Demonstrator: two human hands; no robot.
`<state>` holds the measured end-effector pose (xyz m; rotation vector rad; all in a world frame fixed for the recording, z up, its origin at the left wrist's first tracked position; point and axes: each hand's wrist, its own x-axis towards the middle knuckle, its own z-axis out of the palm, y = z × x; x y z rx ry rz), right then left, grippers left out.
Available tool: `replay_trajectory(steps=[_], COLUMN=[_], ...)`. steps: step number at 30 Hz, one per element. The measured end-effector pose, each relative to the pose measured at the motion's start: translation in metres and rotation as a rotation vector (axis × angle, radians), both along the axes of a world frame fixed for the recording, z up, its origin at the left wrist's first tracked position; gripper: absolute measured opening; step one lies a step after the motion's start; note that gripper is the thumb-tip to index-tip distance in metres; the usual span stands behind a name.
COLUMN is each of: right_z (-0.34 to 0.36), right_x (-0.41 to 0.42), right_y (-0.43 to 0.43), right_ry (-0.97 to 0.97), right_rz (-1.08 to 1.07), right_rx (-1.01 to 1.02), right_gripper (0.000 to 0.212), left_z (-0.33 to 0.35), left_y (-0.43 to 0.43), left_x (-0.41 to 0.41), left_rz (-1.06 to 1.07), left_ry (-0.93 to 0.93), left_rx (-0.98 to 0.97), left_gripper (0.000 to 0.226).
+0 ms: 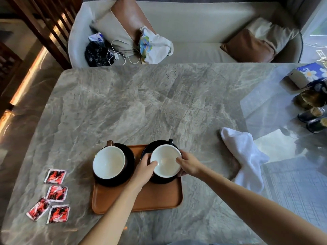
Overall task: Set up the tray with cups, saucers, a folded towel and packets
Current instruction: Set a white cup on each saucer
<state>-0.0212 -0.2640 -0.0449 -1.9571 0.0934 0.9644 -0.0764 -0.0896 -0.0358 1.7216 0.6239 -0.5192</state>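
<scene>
Table: a grey veined stone table (pixel 141 103) fills the middle of the room; its right end is glossy with window glare.
Room: a pale sofa (pixel 194 23) runs along the far edge of the table; brown and beige cushions lie at both of its ends; a black bag (pixel 96 53), a white cable (pixel 122 53) and a printed cloth bag (pixel 154 45) are heaped on its left seat; dark wooden slats stand to the far left.
Right edge: a blue tissue box (pixel 307 74) with a flower print; dark bottles (pixel 311 114) just in front of it.
Tray: a brown wooden tray (pixel 159 197) at the near side of the table; its near half is bare.
Brown-handled cup (pixel 108 162): white inside, upright on a black saucer (pixel 130 161) at the tray's far left; no hand touches it.
Black-handled cup (pixel 166 160): white inside, upright over a second black saucer (pixel 146 149) at the tray's far right; whether it rests on it or is held just above I cannot tell.
Left hand (pixel 144 167): grips the black-handled cup on its left side; thumb hooked over the rim, fingers curled around the outside.
Right hand (pixel 190 164): grips the same cup on its right side; thumb on the rim, fingers curled beneath.
Towel (pixel 244 156): white, crumpled and unfolded, on the table to the right of the tray, apart from both hands.
Packets (pixel 55 176): four red and black ones, flat on the table left of the tray, off it.
</scene>
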Motion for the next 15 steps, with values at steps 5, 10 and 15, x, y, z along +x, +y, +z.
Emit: replay_trajectory(steps=[5,10,15], right_z=[-0.004,-0.005,-0.005], right_x=[0.004,0.007,0.012], right_y=[0.004,0.005,0.006], right_ry=[-0.024,-0.061,-0.14], right_rz=[0.021,0.065,0.1], right_rx=[-0.053,-0.077,-0.085], right_gripper=[0.038,0.035,0.025], left_z=[-0.005,-0.007,-0.007], left_y=[0.007,0.01,0.01], left_x=[0.002,0.004,0.002], left_rz=[-0.062,-0.085,-0.081], left_ry=[0.026,0.044,0.047], left_rx=[0.023,0.035,0.033], left_gripper=[0.032,0.039,0.048])
